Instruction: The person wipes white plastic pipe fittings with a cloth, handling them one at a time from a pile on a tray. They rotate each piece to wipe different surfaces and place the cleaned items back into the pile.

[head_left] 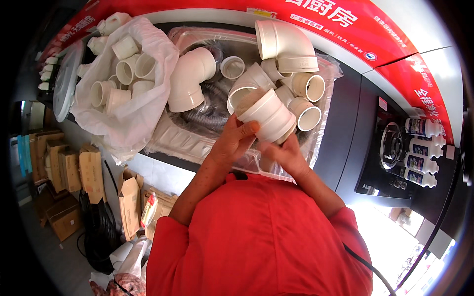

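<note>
My left hand (239, 135) grips a short, ridged white pipe fitting (266, 118), its thumb across the side, holding it tilted. At that fitting's lower end is my right hand (281, 150), fingers curled, slightly blurred and partly hidden. Behind and around them, several white elbows (190, 79) and short pipe pieces (308, 118) lie in a plastic-wrapped metal sink (331, 73), with silver flexible duct (205, 123) beneath. A large elbow (286, 44) sits at the back right.
A plastic bag (113, 128) of white fittings is at left, beside a pale lid (64, 81). Cardboard boxes (91, 172) stand below left. To the right are a dark counter (340, 123), a cooktop (375, 177) and several white bottles (418, 163). Red signboards (335, 29) edge the back.
</note>
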### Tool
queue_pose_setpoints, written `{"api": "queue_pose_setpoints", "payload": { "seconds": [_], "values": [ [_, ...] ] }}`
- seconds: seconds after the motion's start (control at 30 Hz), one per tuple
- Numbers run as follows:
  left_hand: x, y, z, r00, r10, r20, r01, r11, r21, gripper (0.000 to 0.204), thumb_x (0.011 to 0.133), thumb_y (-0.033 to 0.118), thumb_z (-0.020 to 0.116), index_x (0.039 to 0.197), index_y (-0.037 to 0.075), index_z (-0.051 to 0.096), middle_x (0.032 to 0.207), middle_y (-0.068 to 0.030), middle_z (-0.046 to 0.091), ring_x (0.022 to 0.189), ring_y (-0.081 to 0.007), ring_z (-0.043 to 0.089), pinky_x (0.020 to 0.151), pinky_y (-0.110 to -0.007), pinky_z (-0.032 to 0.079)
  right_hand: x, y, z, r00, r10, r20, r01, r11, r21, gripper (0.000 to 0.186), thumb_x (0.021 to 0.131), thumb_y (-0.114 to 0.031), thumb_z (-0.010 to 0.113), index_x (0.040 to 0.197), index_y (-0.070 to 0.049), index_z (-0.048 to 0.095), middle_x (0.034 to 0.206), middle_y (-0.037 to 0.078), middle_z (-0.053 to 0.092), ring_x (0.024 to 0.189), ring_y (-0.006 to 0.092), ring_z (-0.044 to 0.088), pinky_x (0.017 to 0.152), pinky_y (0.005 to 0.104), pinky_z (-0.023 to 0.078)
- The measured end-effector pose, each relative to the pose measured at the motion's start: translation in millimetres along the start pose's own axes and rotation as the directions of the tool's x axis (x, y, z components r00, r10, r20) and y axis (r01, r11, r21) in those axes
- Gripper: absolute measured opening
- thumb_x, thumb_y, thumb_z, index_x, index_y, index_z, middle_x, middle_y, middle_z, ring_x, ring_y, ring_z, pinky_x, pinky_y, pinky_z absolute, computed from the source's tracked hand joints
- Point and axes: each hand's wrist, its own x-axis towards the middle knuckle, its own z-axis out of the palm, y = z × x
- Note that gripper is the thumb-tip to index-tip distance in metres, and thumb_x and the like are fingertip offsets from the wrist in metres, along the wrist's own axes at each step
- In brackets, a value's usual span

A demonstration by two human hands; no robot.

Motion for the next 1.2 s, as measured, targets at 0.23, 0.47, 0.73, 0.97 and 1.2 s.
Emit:
{"api": "queue_pose_setpoints", "payload": {
  "seconds": [0.23,0.47,0.73,0.97,1.2],
  "values": [
    [8,-1,-1,0.981,-0.114,-0.155,0.129,0.988,0.089,0.064,0.082,0.020,0.070,0.134,0.004,0.036,0.123,-0.0049,0.051,0.113,-0.0165,0.050,0.096,-0.032,0.041,19,30,-15,0.903,-0.329,0.277,0.420,0.540,-0.729,0.028,0.075,-0.007,0.064,0.101,-0.003,0.055,0.091,0.013,0.061,0.079,0.0325,0.060,0.066,0.0407,0.049],
    [0,4,0,0.994,0.039,-0.098,-0.022,0.985,0.173,0.067,0.082,0.020,0.069,0.136,0.004,0.032,0.127,-0.0062,0.048,0.116,-0.0187,0.048,0.098,-0.035,0.040,13,5,-1,0.972,0.235,0.000,-0.186,0.771,0.609,0.049,0.083,-0.018,0.060,0.125,0.000,0.044,0.113,0.009,0.057,0.102,0.0220,0.057,0.085,0.0384,0.047],
    [-2,2,-3,0.996,-0.015,-0.088,0.016,1.000,0.014,0.063,0.080,0.020,0.071,0.132,0.004,0.038,0.118,-0.0059,0.054,0.105,-0.0179,0.055,0.089,-0.033,0.046,4,19,0,0.996,0.057,0.065,-0.069,0.976,0.206,0.048,0.079,-0.018,0.064,0.122,-0.004,0.048,0.112,0.011,0.057,0.101,0.0230,0.057,0.085,0.0367,0.046],
    [10,-2,-9,0.963,-0.084,-0.257,0.104,0.992,0.065,0.059,0.082,0.020,0.067,0.132,0.005,0.039,0.119,-0.0052,0.053,0.108,-0.0165,0.053,0.090,-0.032,0.044,21,31,-9,0.982,-0.098,0.160,0.172,0.814,-0.555,0.028,0.085,-0.017,0.060,0.107,-0.001,0.056,0.101,0.009,0.061,0.093,0.0242,0.060,0.075,0.0386,0.048],
    [2,-6,-10,0.988,0.043,-0.148,-0.031,0.996,0.083,0.059,0.083,0.023,0.067,0.132,0.005,0.038,0.121,-0.0063,0.052,0.110,-0.0170,0.051,0.093,-0.033,0.042,22,16,-4,0.963,0.229,0.144,-0.256,0.602,0.757,0.056,0.085,-0.032,0.055,0.130,-0.002,0.040,0.122,0.011,0.053,0.110,0.0240,0.052,0.096,0.0386,0.040]
  ]
}}
